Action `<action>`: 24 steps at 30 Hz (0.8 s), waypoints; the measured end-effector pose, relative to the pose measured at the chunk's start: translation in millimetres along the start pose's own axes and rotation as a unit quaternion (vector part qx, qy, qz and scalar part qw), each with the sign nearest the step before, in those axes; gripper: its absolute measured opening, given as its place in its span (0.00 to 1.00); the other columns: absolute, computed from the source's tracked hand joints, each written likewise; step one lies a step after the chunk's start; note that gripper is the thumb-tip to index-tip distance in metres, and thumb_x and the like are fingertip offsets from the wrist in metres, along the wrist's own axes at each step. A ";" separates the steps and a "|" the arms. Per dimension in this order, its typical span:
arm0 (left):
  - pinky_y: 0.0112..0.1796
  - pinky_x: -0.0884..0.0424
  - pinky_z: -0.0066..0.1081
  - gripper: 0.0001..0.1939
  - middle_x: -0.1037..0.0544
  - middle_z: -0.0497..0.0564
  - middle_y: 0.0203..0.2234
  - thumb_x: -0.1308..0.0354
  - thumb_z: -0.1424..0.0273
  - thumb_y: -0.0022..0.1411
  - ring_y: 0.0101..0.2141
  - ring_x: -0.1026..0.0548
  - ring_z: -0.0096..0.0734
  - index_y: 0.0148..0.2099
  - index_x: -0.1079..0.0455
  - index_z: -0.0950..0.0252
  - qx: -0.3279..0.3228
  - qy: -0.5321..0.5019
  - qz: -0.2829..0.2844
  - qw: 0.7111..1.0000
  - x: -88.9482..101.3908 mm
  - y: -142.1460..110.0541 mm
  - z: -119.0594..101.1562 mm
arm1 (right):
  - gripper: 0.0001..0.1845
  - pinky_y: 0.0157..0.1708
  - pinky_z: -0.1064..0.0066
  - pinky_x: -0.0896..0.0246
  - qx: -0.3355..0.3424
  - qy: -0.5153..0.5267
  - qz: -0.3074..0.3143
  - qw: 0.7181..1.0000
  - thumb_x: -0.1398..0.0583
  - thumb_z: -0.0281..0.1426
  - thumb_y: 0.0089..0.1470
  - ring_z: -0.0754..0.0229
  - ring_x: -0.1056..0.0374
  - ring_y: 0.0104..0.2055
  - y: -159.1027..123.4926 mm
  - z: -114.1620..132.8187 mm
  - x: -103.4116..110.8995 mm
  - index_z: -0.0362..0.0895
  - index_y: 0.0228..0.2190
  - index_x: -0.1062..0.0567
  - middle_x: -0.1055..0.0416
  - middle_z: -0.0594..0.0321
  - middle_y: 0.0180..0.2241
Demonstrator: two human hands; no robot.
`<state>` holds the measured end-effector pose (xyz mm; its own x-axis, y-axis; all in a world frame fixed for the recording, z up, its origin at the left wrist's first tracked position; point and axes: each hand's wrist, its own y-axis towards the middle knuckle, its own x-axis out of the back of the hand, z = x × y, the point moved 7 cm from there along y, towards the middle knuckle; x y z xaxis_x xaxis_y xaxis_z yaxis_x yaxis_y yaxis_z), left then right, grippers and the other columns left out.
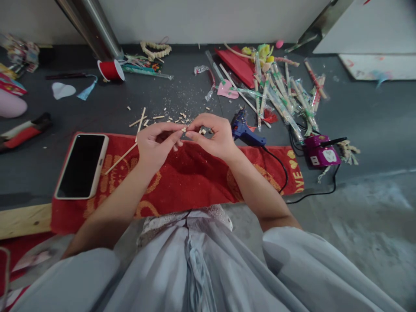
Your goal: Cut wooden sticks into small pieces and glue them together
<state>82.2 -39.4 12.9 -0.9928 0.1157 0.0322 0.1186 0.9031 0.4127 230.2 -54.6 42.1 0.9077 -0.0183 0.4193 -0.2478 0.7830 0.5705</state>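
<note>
My left hand (155,143) and my right hand (214,135) meet over the far edge of a red towel (195,182). Thumb and forefinger of each are pinched together on a small pale wooden piece (183,129), mostly covered by the fingertips. Just beyond them lie short cut wooden bits (182,116) and crumbs. Beside my left hand, thin wooden sticks (121,158) rest on the towel and the dark tabletop. A blue hot glue gun (244,130) lies to the right of my right hand.
A phone (82,167) lies on the towel's left end. Red-handled pliers (24,132) and a spool of red thread (111,70) are at left. Wrapped sticks (279,93) are heaped at back right. A purple box (321,151) with a black cord stands near the right front edge.
</note>
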 end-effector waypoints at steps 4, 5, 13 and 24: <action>0.17 0.33 0.21 0.07 0.21 0.46 0.23 0.33 0.65 0.53 0.18 0.27 0.19 0.35 0.21 0.60 0.007 0.011 -0.013 1.000 -0.3 -0.1 -2.8 | 0.16 0.36 0.69 0.39 0.021 -0.011 -0.008 1.000 0.45 0.41 0.60 0.66 0.35 0.31 0.1 5.0 0.9 0.44 0.27 0.29 0.29 0.65 0.26; 0.17 0.33 0.21 0.07 0.21 0.46 0.23 0.33 0.65 0.53 0.18 0.27 0.19 0.35 0.21 0.61 0.011 0.015 -0.013 1.000 -0.5 -0.2 -2.8 | 0.16 0.36 0.69 0.39 0.024 -0.013 -0.009 1.000 0.45 0.41 0.61 0.66 0.36 0.31 0.0 5.9 1.5 0.44 0.27 0.30 0.30 0.65 0.27; 0.16 0.32 0.23 0.04 0.18 0.47 0.29 0.35 0.66 0.56 0.19 0.26 0.20 0.36 0.22 0.57 0.014 -0.003 -0.009 1.000 1.5 0.0 2.3 | 0.17 0.35 0.67 0.36 -0.067 0.024 -0.108 0.992 0.51 0.48 0.63 0.64 0.35 0.31 -0.4 -26.3 28.1 0.48 0.34 0.34 0.34 0.66 0.27; 0.16 0.36 0.27 0.15 0.18 0.45 0.33 0.36 0.52 0.54 0.18 0.27 0.22 0.42 0.26 0.49 0.027 -0.019 0.026 0.999 1.3 2.8 5.4 | 0.27 0.24 0.72 0.46 -0.054 -0.033 -0.158 0.985 0.59 0.51 0.63 0.69 0.38 0.23 -0.7 -82.9 80.0 0.48 0.26 0.33 0.30 0.63 0.20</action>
<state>81.4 -34.5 9.2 -0.9838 0.1785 0.0178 0.1728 0.9160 0.3620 331.1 -5.1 16.7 0.9087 -0.3102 0.2793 0.0853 0.7930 0.6032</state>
